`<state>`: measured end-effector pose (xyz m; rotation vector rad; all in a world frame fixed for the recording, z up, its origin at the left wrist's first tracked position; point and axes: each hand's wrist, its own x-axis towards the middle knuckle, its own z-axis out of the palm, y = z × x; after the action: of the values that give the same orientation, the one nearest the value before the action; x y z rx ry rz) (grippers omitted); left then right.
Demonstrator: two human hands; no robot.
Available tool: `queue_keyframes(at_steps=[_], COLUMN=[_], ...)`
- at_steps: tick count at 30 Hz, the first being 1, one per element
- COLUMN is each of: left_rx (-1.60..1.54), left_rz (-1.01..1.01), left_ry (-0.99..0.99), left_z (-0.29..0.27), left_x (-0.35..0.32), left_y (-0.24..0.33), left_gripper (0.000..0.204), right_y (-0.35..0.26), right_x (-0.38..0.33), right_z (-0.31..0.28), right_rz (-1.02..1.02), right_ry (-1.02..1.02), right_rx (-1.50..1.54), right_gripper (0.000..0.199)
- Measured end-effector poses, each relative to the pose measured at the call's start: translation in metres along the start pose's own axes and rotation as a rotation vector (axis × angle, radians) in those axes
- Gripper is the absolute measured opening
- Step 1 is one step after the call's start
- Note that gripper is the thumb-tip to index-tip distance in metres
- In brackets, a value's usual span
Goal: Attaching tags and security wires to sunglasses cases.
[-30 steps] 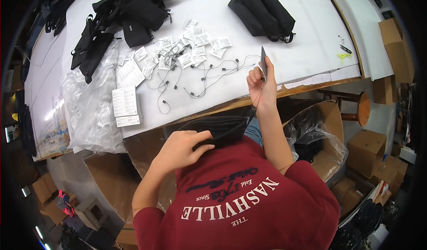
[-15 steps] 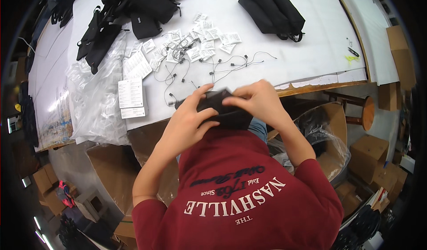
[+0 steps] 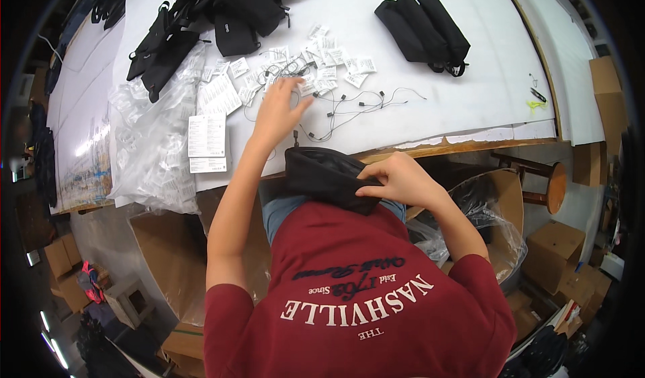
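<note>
In my lap, against the table's front edge, rests a black fabric pouch (image 3: 329, 176) with its mouth held open. My right hand (image 3: 396, 183) pinches the right end of its rim between thumb and fingers. Stretched out over the table, my left hand (image 3: 282, 106) has its fingers apart and is next to a heap of small white packets (image 3: 326, 55) and thin black cords (image 3: 289, 69). More loose cords (image 3: 342, 116) with small black tabs lie to the right of that hand. Whether its fingertips touch a packet or cord I cannot tell.
Black pouches (image 3: 235, 15) are piled at the far left, and three more (image 3: 423, 32) lie far right. A clear plastic bag (image 3: 151, 136) and printed white cards (image 3: 207, 136) are on the left. Cardboard boxes (image 3: 168, 250) stand below the table; a wooden stool (image 3: 554, 188) is at right.
My left hand has let go of the pouch and moved forward to the packets and cords. The right hand still grips the pouch, whose mouth now shows.
</note>
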<state>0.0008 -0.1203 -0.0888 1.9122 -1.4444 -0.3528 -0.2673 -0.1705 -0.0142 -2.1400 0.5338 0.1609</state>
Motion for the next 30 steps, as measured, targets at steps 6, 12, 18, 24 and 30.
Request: queue_keyframes(at_steps=[6, 12, 18, 24, 30], left_rx=[0.149, -0.406, -0.087, -0.791, -1.676], left_rz=[0.030, -0.030, 0.381, -0.095, -0.535], left_ry=[0.053, 0.311, -0.008, 0.545, 0.228], left_z=[0.005, -0.033, -0.068, -0.037, -0.002], left_x=[0.028, 0.015, -0.027, -0.061, -0.086], left_y=[-0.011, 0.039, 0.091, 0.055, 0.080], left_gripper=[0.019, 0.011, 0.019, 0.076, 0.063], right_y=[-0.005, -0.008, -0.023, -0.032, -0.047], right_x=[-0.015, -0.017, -0.007, 0.002, 0.019], right_z=[-0.013, -0.025, -0.031, -0.021, 0.007], right_rz=[-0.094, -0.276, -0.278, -0.323, -0.274], right_ry=[0.132, 0.423, 0.465, 0.654, 0.717], right_rx=[-0.021, -0.231, -0.380, -0.175, 0.105], right_gripper=[0.020, 0.014, 0.013, 0.023, 0.022])
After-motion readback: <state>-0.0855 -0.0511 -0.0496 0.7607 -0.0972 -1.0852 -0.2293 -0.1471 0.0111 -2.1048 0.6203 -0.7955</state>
